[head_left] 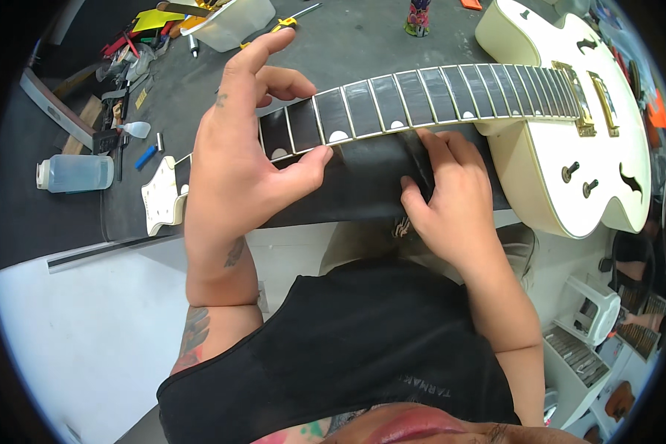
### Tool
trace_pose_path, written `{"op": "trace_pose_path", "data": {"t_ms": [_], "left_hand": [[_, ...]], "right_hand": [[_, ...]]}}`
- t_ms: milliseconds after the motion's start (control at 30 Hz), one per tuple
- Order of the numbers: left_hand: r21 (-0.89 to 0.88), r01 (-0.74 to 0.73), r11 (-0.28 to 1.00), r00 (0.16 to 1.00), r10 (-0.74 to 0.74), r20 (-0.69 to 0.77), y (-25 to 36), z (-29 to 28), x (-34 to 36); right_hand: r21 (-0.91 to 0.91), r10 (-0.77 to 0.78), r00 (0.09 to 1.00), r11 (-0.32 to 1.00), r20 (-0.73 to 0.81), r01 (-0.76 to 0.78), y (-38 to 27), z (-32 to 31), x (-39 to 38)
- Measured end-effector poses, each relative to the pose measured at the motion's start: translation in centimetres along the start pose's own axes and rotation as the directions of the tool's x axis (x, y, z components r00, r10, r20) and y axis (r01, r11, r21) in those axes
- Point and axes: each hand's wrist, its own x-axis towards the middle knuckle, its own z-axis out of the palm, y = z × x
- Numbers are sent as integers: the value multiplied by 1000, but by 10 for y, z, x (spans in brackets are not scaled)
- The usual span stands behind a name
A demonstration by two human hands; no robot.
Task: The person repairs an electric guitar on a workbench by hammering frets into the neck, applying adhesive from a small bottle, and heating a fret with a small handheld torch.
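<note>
A cream-white hollow-body electric guitar (pixel 525 159) lies face up across the dark bench, its body to the right and headstock (pixel 163 196) to the left. Its strings are off, and the dark fretboard (pixel 411 98) shows bare frets and pale half-round inlays. My left hand (pixel 248 140) spans the neck near the headstock end, thumb at the near edge, index finger raised, the other fingers over the far edge; its fingers are spread. Below the middle of the neck, my right hand (pixel 455 181) curls around a dark narrow strip (pixel 420 161) whose kind I cannot make out.
A bottle of bluish liquid (pixel 78 174) lies at the left, near a small blue tool (pixel 146 157). Behind the neck are a white plastic tub (pixel 233 26), a yellow-and-black screwdriver (pixel 277 28) and a colourful small can (pixel 417 18). The bench's front edge runs before me.
</note>
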Motion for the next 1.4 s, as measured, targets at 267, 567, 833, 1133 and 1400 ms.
{"op": "trace_pose_path", "data": {"t_ms": [267,567,833,1133,1400], "left_hand": [[-41,40,998,999,-39,27,-2,2,1],[-17,23,1000,1000,-22,22,0,0,2],[-20,97,995,995,-96,30,-6,-29,-13],[-103,98,990,995,-100,-9,-10,-17,-16],[-48,72,996,997,-73,-12,-12,-17,-13]], "right_hand": [[1,14,1000,1000,14,-14,1,-1,0],[8,-1,1000,1000,-9,1,0,-1,0],[0,17,1000,1000,-17,-17,4,0,-2],[-7,23,1000,1000,-1,-23,1,0,-2],[14,23,1000,1000,4,-23,2,-1,-2]]}}
